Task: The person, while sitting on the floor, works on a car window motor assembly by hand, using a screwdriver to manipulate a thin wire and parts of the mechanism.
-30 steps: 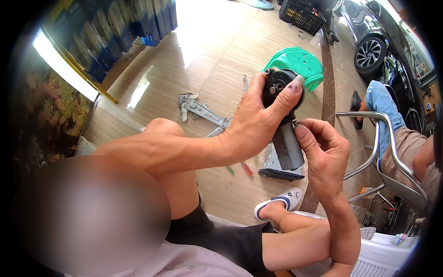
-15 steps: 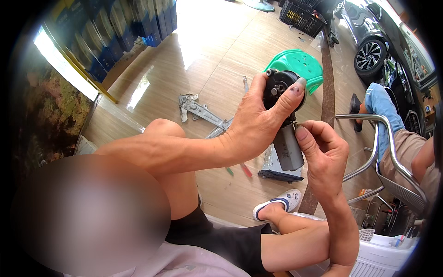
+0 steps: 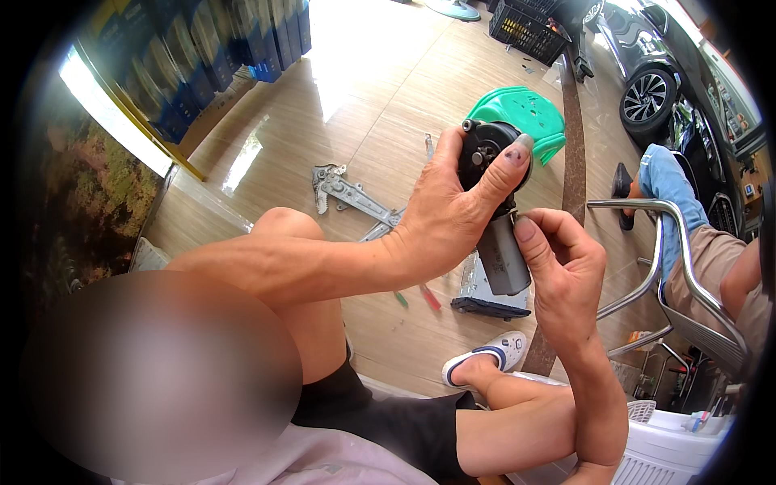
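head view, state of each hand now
Left hand: closed, holding the black-and-gray motor.
Right hand: pinched closed at the motor's side; whether it holds anything cannot be told.

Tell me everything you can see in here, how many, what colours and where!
Motor: 1, black and grey, in the hands
Toothed metal part: 1, silver, floor
Flat part: 1, silver and black, floor below the motor
Small strips: 2, one red, one green, floor
Stool: 1, green, behind the motor
Crate: at least 1, black, top
Packages: several, mostly blue, upper left
Car: 1, dark, upper right
Chair: 1, silver, right
Other person: 1, blue and beige clothes, right
Tub: 1, white, lower right
Shoe: 1, white and navy, person's foot
Left hand: 1, bare, gripping the motor
Right hand: 1, bare, fingertips at the motor's side
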### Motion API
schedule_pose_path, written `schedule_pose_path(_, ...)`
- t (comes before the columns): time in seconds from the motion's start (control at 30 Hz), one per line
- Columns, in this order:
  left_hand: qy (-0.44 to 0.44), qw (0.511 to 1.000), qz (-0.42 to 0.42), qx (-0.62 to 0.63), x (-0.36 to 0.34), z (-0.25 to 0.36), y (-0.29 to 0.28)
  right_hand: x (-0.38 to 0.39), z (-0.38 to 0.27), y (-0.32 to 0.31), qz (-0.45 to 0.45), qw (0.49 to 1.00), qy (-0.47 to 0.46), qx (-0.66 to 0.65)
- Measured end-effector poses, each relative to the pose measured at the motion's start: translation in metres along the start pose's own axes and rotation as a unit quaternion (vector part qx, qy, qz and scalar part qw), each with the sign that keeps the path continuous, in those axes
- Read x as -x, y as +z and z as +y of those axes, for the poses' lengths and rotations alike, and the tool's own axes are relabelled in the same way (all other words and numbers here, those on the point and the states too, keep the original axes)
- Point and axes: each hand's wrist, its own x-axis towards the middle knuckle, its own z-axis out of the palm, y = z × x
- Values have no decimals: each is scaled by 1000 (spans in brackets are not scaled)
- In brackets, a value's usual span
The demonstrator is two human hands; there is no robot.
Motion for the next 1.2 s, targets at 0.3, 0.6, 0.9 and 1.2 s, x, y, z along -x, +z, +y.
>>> schedule_pose_path(0.3,-3,1000,4,-10,-1,0,1,-3,6,0,4,1000,-3,-1)
schedule_pose_path(0.6,-5,1000,10,-19,0,-3,-1,-2,8,2,7,1000,-4,28)
schedule_pose_path(0.9,-32,999,3,-26,0,-3,-1,-4,9,3,20,1000,-7,2)
schedule_pose_path(1.2,-78,997,5,-1,-2,-5,0,-7,15,0,19,998,18,-52)
